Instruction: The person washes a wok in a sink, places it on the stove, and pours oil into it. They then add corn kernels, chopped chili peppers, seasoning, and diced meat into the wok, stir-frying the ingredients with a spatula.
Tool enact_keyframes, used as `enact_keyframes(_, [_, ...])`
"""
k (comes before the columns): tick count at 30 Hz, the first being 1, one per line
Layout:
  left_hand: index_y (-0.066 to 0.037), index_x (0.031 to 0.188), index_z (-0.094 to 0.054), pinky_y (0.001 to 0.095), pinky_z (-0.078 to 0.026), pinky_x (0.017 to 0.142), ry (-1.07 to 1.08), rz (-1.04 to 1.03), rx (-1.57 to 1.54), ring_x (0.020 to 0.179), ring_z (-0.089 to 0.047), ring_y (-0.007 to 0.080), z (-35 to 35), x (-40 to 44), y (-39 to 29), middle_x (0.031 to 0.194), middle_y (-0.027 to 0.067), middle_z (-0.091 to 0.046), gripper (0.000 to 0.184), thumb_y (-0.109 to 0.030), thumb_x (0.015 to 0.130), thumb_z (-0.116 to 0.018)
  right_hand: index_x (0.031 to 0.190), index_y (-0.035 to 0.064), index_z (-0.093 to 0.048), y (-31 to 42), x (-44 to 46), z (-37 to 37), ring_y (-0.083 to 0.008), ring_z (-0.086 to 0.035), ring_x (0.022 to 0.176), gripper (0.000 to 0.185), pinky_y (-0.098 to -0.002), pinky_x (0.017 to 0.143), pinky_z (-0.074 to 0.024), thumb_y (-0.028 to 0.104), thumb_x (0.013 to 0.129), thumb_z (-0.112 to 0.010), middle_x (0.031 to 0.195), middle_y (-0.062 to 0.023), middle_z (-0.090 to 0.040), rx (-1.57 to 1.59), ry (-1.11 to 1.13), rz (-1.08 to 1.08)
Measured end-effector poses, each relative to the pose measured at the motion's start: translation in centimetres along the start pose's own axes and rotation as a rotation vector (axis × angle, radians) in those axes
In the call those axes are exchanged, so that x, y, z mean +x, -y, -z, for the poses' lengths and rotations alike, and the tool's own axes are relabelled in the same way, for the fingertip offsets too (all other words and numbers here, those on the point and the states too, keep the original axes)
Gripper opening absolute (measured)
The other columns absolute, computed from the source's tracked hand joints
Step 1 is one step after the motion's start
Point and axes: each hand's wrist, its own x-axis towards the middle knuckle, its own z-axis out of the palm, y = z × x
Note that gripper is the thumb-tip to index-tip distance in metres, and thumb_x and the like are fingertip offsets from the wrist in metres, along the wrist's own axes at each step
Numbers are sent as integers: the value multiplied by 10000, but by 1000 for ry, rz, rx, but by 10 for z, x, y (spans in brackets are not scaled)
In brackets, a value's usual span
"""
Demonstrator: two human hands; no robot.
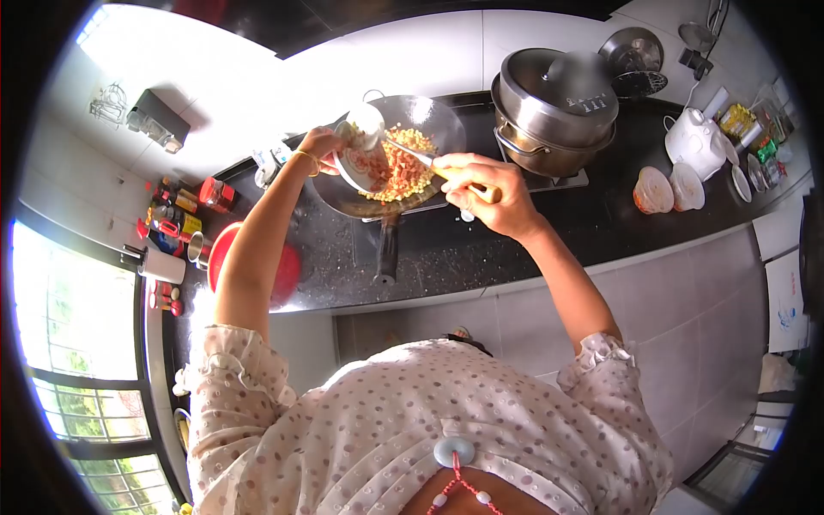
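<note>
My left hand point(321, 149) grips a white bowl point(359, 168), tilted over the left side of a wok point(446, 129). Reddish diced pieces show at the bowl's mouth. Another small white bowl point(367, 123) is beside my left fingers; whether I hold it too is unclear. Yellow and red diced food point(405, 175) lies in the wok. My right hand point(493, 193) is closed around the wooden handle of a metal utensil point(415, 153), whose tip reaches toward the bowl and food. The wok's black handle point(388, 251) points toward me.
A large lidded steel pot point(556, 112) stands right of the wok. Farther right are two bowls point(653, 190) and a white appliance point(693, 144). A red basin point(287, 273) sits under my left forearm, near bottles and jars point(176, 223) at the left.
</note>
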Motion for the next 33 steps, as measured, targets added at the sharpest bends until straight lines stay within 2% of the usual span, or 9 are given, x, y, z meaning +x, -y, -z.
enact_keyframes(5, [-46, 1056, -520, 395, -549, 582, 20, -1, 13, 605, -613, 197, 9, 1, -1, 762, 72, -577, 369, -98, 700, -604, 744, -3, -595, -10, -8, 13, -152, -614, 727, 88, -257, 649, -474, 38, 735, -672, 1003, -137, -647, -78, 25, -68])
enact_keyframes(10, [-34, 1197, -446, 400, -548, 594, -31, -45, 21, 688, -618, 212, 13, 8, 2, 840, 98, -585, 547, -63, 672, -596, 892, -38, -633, -1, -8, 27, -200, -631, 861, 96, -276, 750, -523, 26, 828, -601, 1108, -162, -585, 404, -105, -231])
enact_keyframes(15, [-22, 1223, -430, 400, -549, 579, 16, -49, -11, 680, -612, 220, 12, 0, -4, 856, 116, -581, 573, -18, 666, -562, 928, -44, -633, -12, -10, 34, -213, -652, 796, 131, -282, 734, -527, 43, 838, -591, 1094, -174, -593, 514, -86, -284])
enact_keyframes(21, [-17, 1238, -418, 424, -547, 602, -3, -21, 63, 716, -621, 254, 16, 1, -12, 940, 144, -578, 572, -7, 679, -538, 850, -38, -620, -12, -10, 48, -164, -622, 834, 55, -277, 747, -514, -31, 803, -593, 1030, -144, -619, 327, 34, -292])
enact_keyframes(24, [-6, 1249, -407, 442, -548, 628, -17, -40, 121, 750, -625, 279, 14, 3, -16, 994, 160, -571, 585, -11, 679, -538, 817, -35, -605, -9, -1, 36, -155, -609, 876, 26, -266, 763, -503, -37, 792, -604, 1046, -131, -617, 351, -69, -309])
enact_keyframes(26, [-23, 1245, -403, 433, -542, 613, -22, -41, 178, 687, -620, 231, 10, 5, -17, 844, 110, -575, 578, -53, 685, -545, 826, -34, -607, -17, 5, 25, -160, -600, 903, 41, -268, 763, -499, -12, 792, -616, 1073, -133, -608, 370, -133, -242])
enact_keyframes(29, [41, 1214, -417, 437, -551, 568, -90, -43, 114, 637, -624, 271, 3, 0, -23, 884, 187, -590, 550, 9, 675, -517, 786, -16, -614, -22, 14, 12, -126, -605, 797, 81, -248, 674, -479, 46, 764, -661, 1002, -93, -650, 167, -37, -236])
enact_keyframes(30, [41, 1214, -417, 437, -551, 568, -91, -44, 113, 637, -624, 271, 4, 0, -23, 884, 187, -590, 550, 9, 675, -517, 766, -12, -608, -25, 16, 11, -120, -600, 740, 105, -244, 647, -464, 63, 749, -679, 956, -91, -662, 17, -14, -128])
enact_keyframes(33, [50, 1146, -449, 413, -540, 504, -114, -54, 64, 584, -618, 259, 8, 2, -20, 793, 174, -589, 478, 19, 673, -504, 755, -12, -597, -18, 18, 16, -130, -605, 737, 119, -251, 649, -469, 67, 741, -684, 948, -113, -657, -40, 71, -147])
